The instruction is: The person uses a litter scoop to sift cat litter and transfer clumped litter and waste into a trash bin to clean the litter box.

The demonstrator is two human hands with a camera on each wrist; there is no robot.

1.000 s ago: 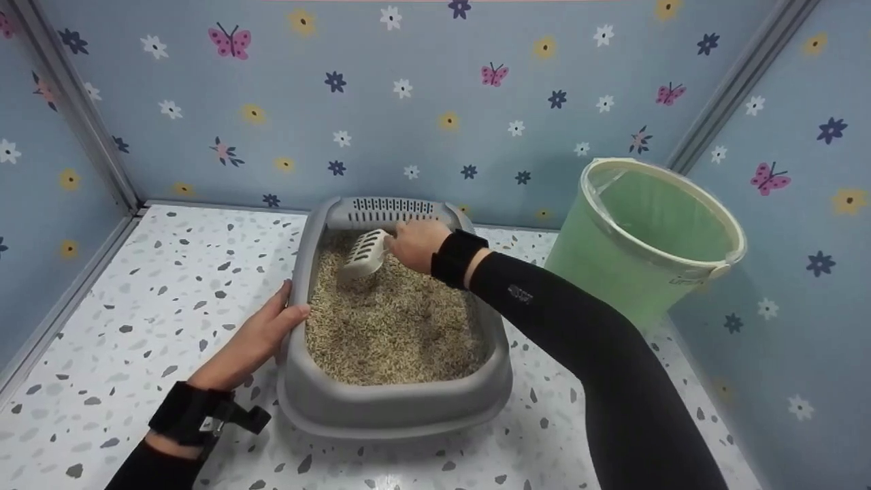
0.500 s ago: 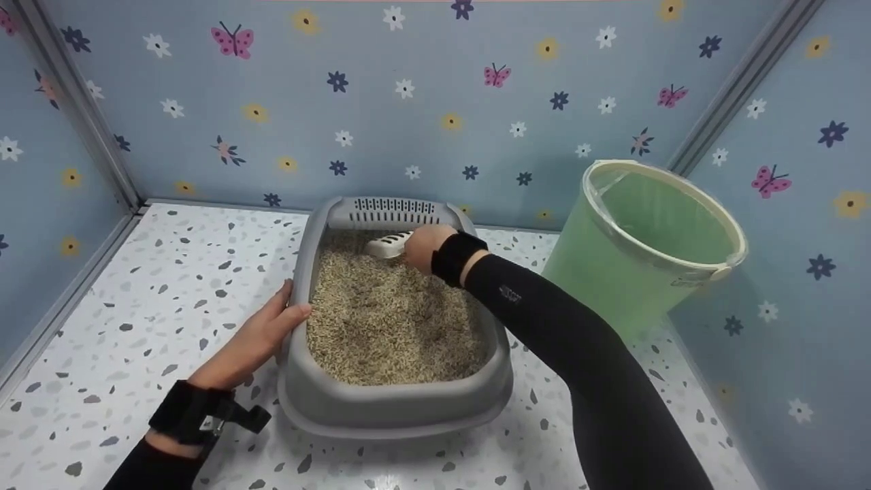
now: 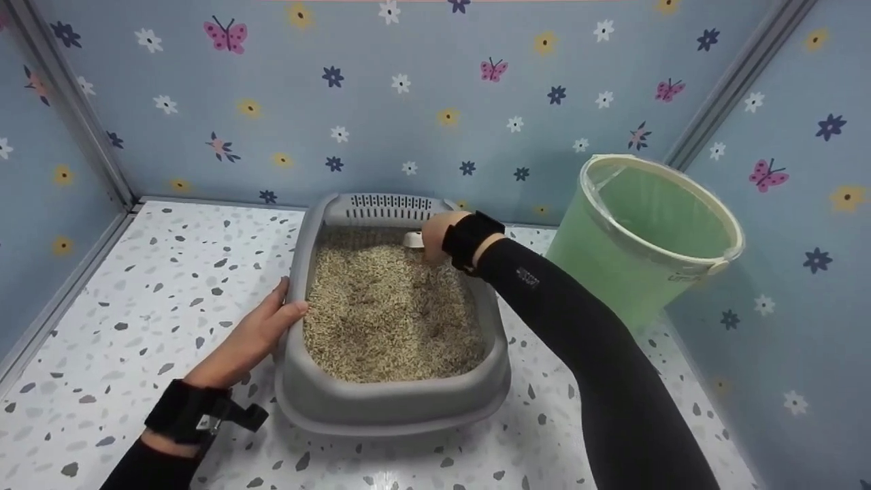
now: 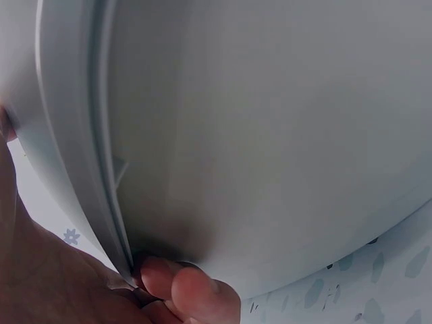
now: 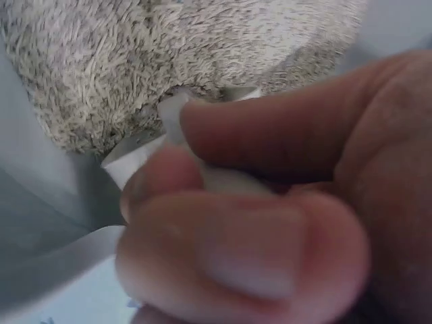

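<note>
A grey litter box (image 3: 391,408) stands on the speckled surface, filled with tan pellet litter (image 3: 367,306). My left hand (image 3: 255,333) grips its left side, thumb over the rim; in the left wrist view the curled fingers (image 4: 206,293) show under the flange. Near the back right corner, my right hand (image 3: 442,235) holds a pale slotted litter scoop (image 3: 413,239) by its handle. The right wrist view shows thumb and fingers wrapped round that handle, with the scoop's head (image 5: 135,160) down at the litter beside the box wall. Most of the scoop is hidden by the hand.
To the right stands a green bin (image 3: 599,272) with a cream rim and a clear liner. A flower-patterned wall (image 3: 408,109) rises close behind the litter box, with side panels at left and right. White speckled flooring (image 3: 170,286) extends around the box.
My right hand has carried the scoop rightward along the back of the box, and less of the scoop's head shows. The left hand keeps its grip on the box's side.
</note>
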